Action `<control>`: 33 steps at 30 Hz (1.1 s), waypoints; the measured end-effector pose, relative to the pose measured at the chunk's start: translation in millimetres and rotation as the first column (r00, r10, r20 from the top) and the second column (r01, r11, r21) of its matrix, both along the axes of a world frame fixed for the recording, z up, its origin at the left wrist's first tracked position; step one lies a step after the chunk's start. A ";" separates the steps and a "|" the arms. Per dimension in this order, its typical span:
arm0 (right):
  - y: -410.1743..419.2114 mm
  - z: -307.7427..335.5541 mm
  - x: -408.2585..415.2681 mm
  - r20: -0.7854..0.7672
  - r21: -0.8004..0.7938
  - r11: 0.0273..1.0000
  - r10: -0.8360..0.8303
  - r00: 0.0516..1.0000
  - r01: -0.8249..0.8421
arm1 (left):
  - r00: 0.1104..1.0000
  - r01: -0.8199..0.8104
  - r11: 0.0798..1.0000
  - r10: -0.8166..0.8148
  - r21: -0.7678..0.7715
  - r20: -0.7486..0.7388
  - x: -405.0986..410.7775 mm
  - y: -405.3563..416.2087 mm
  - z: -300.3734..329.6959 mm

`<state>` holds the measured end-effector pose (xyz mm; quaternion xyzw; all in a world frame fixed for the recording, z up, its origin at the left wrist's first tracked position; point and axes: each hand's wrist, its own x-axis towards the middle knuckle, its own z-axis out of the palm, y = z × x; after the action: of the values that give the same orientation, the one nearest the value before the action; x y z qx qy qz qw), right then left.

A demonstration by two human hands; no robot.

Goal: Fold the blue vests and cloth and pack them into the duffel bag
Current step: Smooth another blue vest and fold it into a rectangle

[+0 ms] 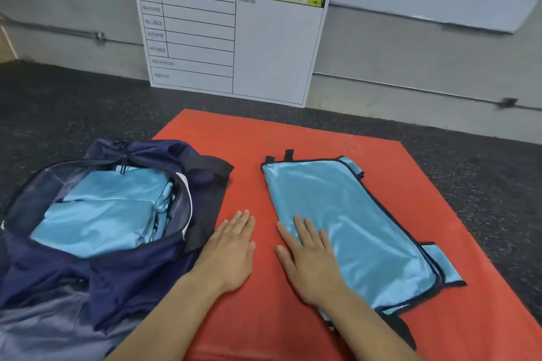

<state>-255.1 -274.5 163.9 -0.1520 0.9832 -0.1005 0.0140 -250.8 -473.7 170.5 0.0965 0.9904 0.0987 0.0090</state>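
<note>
- Dark speckled floor under everything; grey wall behind it.
- Red mat on the floor — the landmark for the rest.
- White board with a green header and black grid leans on the wall, just past the mat's far edge.
- Navy duffel bag over the mat's left edge, unzipped, mouth facing up.
- Folded blue vests stacked inside the bag, shiny light-blue fabric with dark trim.
- One more blue vest folded lengthwise on the mat's right half, black straps sticking out at its far end and its right side.
- Right hand flat, fingers straight, pressing the near-left part of that vest — gripping nothing.
- Left hand flat, palm down on bare mat between the bag and the vest, fingers straight, holding nothing.
</note>
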 end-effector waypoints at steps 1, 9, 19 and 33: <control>7.7 -3.2 17.9 -0.030 -0.001 1.000 -0.006 1.000 0.006 | 1.000 -0.003 1.000 0.003 -0.002 0.000 1.9 0.6 1.5; 59.5 -12.8 123.7 -0.225 0.033 0.999 -0.023 0.974 0.031 | 0.999 0.036 0.999 -0.036 0.001 0.017 26.4 4.3 5.7; 35.4 -12.2 127.9 -0.167 0.044 0.987 -0.143 0.976 0.152 | 0.997 0.067 0.997 -0.068 0.043 0.022 38.4 2.1 6.5; -67.5 -8.5 63.3 -0.122 -0.051 0.974 -0.224 0.967 0.219 | 0.992 0.110 0.985 -0.100 0.136 -0.076 14.7 -2.5 17.5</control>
<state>-191.7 -342.0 155.4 -0.0476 0.9908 -0.1099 -0.0628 -236.0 -476.2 187.9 0.1524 0.9742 0.1641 -0.0268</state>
